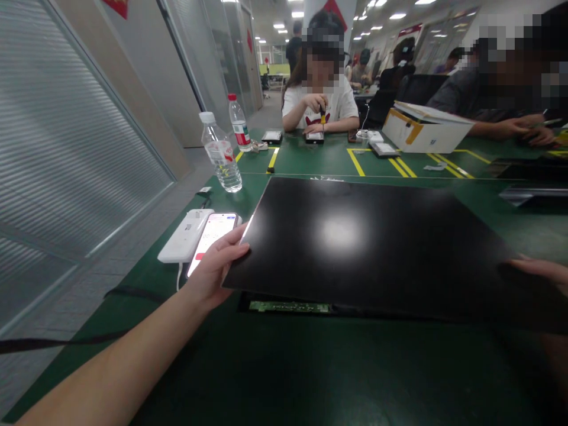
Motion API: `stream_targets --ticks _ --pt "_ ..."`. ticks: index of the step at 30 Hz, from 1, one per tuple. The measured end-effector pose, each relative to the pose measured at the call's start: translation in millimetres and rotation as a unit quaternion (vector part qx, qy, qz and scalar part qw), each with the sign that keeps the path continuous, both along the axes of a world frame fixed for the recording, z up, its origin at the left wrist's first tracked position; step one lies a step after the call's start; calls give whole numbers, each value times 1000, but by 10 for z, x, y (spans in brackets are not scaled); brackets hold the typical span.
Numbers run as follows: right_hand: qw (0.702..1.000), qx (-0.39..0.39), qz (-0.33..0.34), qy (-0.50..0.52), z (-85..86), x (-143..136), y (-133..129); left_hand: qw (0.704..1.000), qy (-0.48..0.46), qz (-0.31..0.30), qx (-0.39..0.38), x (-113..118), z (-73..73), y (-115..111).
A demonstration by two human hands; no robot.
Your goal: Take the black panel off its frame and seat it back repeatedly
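Note:
A wide, glossy black screen panel is held between my two hands, tilted above the green table. My left hand grips its left edge, thumb on the front face and fingers behind. At the right edge, my right hand clasps the panel, partly hidden by it and cut off by the frame. Beneath the panel's near edge shows a green circuit board strip set in a black piece. Close to my left hand lie a lit phone and a white power bank with a cable.
Two water bottles, one nearer and one with a red cap, stand at the back left. Across the green table, a person works with a yellow screwdriver on a small drive. A white box stands at the back right.

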State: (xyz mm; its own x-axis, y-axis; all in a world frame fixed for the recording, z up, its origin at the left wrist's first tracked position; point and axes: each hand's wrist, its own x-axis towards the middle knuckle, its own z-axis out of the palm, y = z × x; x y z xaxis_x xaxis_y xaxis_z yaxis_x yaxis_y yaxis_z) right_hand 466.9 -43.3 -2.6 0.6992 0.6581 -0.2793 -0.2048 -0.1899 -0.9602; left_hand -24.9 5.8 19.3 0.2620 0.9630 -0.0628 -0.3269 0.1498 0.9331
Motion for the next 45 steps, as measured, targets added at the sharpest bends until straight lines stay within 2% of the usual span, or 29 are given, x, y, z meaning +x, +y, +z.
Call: stream_targets --ticks 2,3,6,13,17,23,29,37,45 --pt "999 -41 26 13 69 -94 -1 1000 7 28 6 -10 47 -4" --pt "996 -60 59 42 103 -140 9 999 8 41 9 -11 67 -6" --pt "988 -80 99 84 167 -232 66 996 10 85 25 -6 115 -9" --pt "985 69 141 70 135 -234 131 988 17 152 35 -16 167 2" --pt "984 78 154 49 44 -156 128 990 18 140 31 -20 125 13" --pt "982 10 191 -14 -86 -35 146 989 37 144 12 7 -2 31" --pt "981 -18 189 -47 -93 -56 165 988 23 153 -27 35 -91 30" --pt "981 -29 157 -107 -168 27 193 991 36 123 -41 117 -158 -10" --pt "978 -47 150 -138 -124 -39 199 990 56 110 -68 92 -193 3"
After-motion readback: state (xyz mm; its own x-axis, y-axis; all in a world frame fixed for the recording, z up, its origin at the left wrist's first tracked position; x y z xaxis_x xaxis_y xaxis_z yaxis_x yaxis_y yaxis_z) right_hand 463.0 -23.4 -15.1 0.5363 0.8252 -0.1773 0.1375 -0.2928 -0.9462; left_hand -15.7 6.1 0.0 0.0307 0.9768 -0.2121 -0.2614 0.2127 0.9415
